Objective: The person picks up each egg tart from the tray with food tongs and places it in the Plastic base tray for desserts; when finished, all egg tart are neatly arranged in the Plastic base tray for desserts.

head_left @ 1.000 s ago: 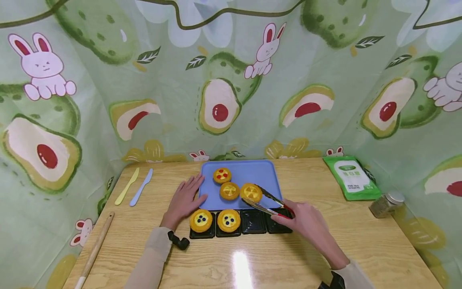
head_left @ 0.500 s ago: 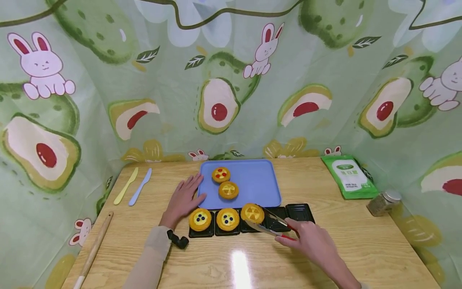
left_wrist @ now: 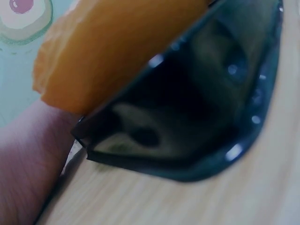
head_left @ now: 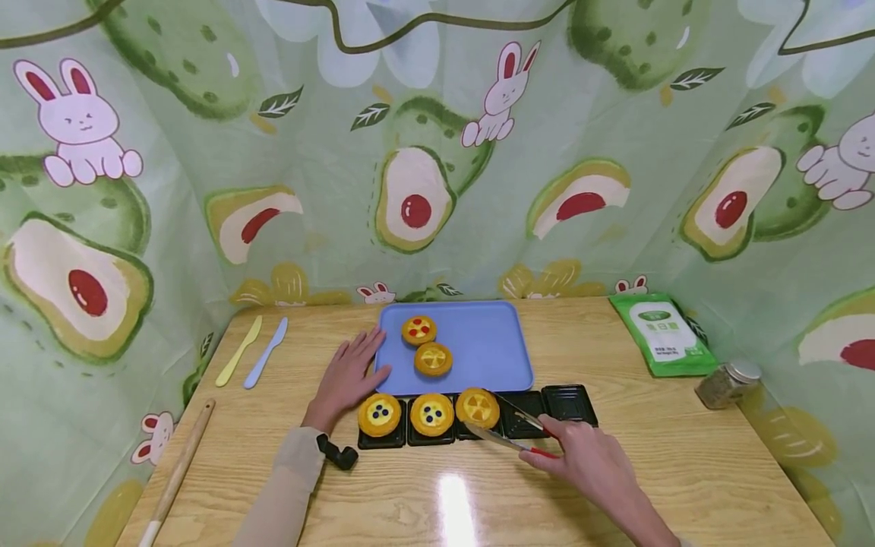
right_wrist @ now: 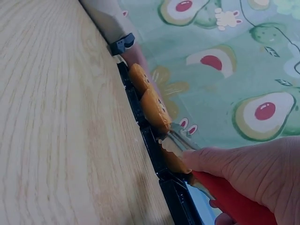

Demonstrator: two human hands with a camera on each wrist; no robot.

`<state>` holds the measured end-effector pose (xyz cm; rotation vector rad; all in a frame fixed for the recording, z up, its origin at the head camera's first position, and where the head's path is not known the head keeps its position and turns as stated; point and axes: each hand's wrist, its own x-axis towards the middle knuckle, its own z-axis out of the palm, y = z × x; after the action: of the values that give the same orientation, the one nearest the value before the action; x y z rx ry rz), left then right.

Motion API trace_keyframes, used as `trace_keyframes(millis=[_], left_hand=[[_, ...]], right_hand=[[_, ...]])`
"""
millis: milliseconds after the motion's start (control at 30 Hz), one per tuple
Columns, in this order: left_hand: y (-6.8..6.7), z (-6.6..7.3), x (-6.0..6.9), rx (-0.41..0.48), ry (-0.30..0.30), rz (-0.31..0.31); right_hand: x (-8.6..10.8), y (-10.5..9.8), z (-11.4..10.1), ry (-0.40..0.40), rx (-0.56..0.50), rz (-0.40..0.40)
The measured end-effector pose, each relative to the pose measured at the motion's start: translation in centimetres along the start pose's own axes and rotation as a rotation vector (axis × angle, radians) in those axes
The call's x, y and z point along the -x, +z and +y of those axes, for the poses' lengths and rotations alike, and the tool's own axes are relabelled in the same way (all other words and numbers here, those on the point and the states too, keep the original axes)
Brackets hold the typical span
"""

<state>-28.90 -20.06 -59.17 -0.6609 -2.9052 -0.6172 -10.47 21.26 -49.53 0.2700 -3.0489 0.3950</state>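
Head view: where's the wedge-topped tart point(head_left: 478, 409)?

Over the third black tray point(head_left: 467, 434) from the left, between the two arms of the tongs point(head_left: 502, 440). I can't tell whether its base rests there.

And the right hand's grip point(head_left: 591, 456)?

Curled round the red handles, pinching the tongs; the right wrist view shows the thumb along one side.

The left hand's grip point(head_left: 345, 380)?

Spread, fingers straight, touching the left rim of the blue tray point(head_left: 485, 334).

What lies around the tart?

Just left, two blue-dotted tarts point(head_left: 432, 414), each on its own black tray. Two more black trays point(head_left: 570, 403) continue right. On the blue tray, a red-dotted tart point(head_left: 418, 330) sits just beyond a pale-wedged tart point(head_left: 433, 360).

Farther out?

Far left on the bench point(head_left: 383, 494), a yellow knife point(head_left: 239, 352) and a blue knife point(head_left: 266, 354); near left, a wooden rod point(head_left: 180, 460); far right, a green packet point(head_left: 661, 334) beside a jar point(head_left: 728, 385).
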Motion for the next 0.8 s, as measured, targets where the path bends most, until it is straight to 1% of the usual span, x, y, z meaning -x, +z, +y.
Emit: trace_keyframes(millis=[233, 500, 633, 800], left_hand=[[0.0, 0.0, 0.0, 0.002, -0.005, -0.006], [0.0, 0.0, -0.1, -0.005, -0.010, -0.015], [0.0, 0.0, -0.1, -0.001, -0.009, -0.013], [-0.2, 0.2, 0.0, 0.009, -0.005, -0.006]], right_hand=[[0.1, 0.0, 0.0, -0.004, -0.016, 0.016], [0.1, -1.2, -0.2, -0.004, -0.064, 0.050], [-0.3, -1.6, -0.3, 0.002, -0.092, 0.065], [-1.6, -1.5, -0.3, 0.022, -0.111, 0.062]])
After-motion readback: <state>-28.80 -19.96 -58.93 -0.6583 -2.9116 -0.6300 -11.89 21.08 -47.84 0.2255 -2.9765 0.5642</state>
